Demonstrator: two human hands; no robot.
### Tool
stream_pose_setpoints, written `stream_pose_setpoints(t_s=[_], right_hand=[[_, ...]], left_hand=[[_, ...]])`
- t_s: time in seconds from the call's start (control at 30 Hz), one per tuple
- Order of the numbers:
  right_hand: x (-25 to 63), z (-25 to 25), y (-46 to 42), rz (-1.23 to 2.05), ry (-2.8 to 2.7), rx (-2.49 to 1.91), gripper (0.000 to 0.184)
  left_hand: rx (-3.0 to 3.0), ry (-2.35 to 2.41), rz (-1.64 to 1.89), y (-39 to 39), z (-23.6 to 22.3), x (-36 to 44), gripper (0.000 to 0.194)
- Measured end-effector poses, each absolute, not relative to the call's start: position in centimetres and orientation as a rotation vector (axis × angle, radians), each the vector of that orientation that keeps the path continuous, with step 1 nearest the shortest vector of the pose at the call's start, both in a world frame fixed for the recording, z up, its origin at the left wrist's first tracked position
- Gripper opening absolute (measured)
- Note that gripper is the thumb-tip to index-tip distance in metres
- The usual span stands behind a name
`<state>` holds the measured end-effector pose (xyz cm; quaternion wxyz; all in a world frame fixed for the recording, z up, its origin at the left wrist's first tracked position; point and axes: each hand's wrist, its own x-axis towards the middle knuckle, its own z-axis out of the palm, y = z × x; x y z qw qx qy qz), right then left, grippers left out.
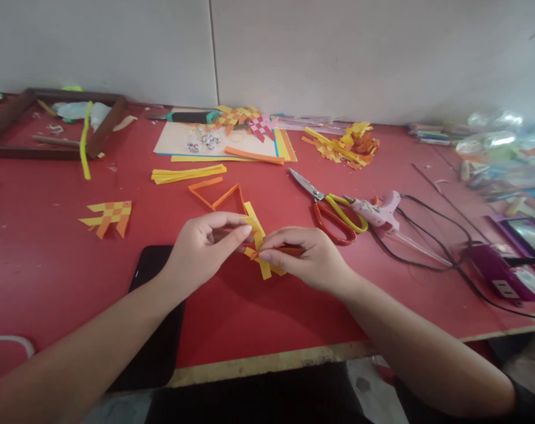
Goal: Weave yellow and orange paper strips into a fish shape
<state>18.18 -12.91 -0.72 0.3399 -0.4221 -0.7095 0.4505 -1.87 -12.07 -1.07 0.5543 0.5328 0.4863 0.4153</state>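
Between my hands are folded yellow paper strips (266, 270) crossed with an orange one. My left hand (210, 241) pinches a yellow strip between thumb and fingers. At the crossing, my right hand (305, 253) pinches an orange paper strip (254, 255); part of it is hidden under the fingers. A creased orange strip (225, 196) zigzags across the red table just beyond my left fingers. Off to the left lies a finished woven paper fish (108, 217) in yellow and orange. A black phone (155, 330) rests under my left forearm.
Scissors (324, 206) with red and yellow handles lie right of my hands, beside a pink glue gun (377, 212) and its cord. Yellow strips (188, 173), paper sheets (165, 141) and paper scraps (349, 146) lie farther back. A brown frame (38, 153) is far left.
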Motion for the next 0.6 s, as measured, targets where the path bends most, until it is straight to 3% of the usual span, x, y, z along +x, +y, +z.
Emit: stream_pose_setpoints(t_s=[0.23,0.5,0.6], right_hand=[[18.2,-0.65,-12.92,1.231,-1.821,-1.099,0.01],[19.03,-1.0,-12.42,1.034,-1.781,-1.176,0.006],[19.06,-1.09,-12.48,1.06,-1.729,-1.212,0.014]], left_hand=[[1.292,1.184,1.0,-12.14,-1.18,-1.77,0.022],[1.247,1.234,1.067,-11.95,-1.19,-1.81,0.023],[1.249,1.237,1.049,-12.02,-1.19,-1.89,0.023]])
